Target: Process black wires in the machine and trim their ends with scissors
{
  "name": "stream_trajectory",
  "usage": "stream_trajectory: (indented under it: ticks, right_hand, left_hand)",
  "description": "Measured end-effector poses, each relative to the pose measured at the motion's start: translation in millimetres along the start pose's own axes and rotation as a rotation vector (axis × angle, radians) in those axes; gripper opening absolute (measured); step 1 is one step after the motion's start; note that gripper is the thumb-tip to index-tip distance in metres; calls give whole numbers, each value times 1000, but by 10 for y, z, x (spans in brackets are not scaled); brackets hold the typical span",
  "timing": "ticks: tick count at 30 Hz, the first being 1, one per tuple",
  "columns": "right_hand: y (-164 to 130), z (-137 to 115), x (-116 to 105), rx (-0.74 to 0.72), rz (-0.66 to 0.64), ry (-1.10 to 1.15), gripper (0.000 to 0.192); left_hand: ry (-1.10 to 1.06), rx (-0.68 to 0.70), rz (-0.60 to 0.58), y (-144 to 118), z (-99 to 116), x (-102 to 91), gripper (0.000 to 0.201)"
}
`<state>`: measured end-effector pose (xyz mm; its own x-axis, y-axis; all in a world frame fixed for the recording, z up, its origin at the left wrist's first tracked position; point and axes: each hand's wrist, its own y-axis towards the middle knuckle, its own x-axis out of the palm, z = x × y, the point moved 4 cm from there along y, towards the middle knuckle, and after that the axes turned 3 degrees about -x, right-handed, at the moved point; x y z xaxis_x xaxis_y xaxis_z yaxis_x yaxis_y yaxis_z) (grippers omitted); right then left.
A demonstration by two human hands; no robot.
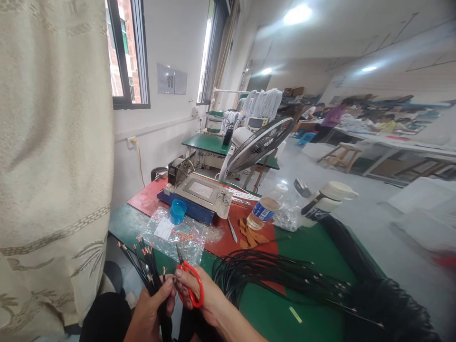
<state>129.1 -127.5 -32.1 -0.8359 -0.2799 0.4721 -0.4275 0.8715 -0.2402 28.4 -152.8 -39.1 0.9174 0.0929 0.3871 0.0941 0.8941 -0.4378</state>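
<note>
A bundle of black cables (152, 273) with stripped, reddish ends is gripped in my left hand (153, 304), the ends pointing up and left. One cable end stands apart from the others near the left thumb. Red-handled scissors (196, 285) are held in my right hand (199, 289), blades pointing up. The right thumb and fingertips meet the left hand's fingertips by that single cable; what they pinch there is too small to make out. Beyond the hands lies a clear plastic bag (160, 240) with small reddish pieces (184, 235) on it.
A blue cap-like cup (177, 212) stands on the bag. Behind it sits a blue-based device (194, 209) with a small fan. A labelled bottle (261, 213), a white-lidded flask (326, 204) and more black cables (270, 270) occupy the green table (263, 316). A large fan (261, 145) stands beyond.
</note>
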Motion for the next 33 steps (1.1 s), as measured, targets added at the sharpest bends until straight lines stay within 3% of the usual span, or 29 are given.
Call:
stream_trajectory:
  ticks: [10, 18, 24, 33]
  right_hand:
    - [10, 34, -19, 49, -15, -27, 53]
    - [-32, 72, -5, 153, 22, 47, 42]
    - [-17, 8, 32, 13, 16, -16, 51]
    - [-30, 101, 29, -72, -20, 10, 42]
  left_hand:
    - [-3, -11, -65, 18, -17, 4, 34]
    - [13, 6, -52, -18, 16, 26, 36]
    - [50, 26, -38, 30, -5, -7, 34]
    - [-89, -29, -44, 22, -24, -10, 32]
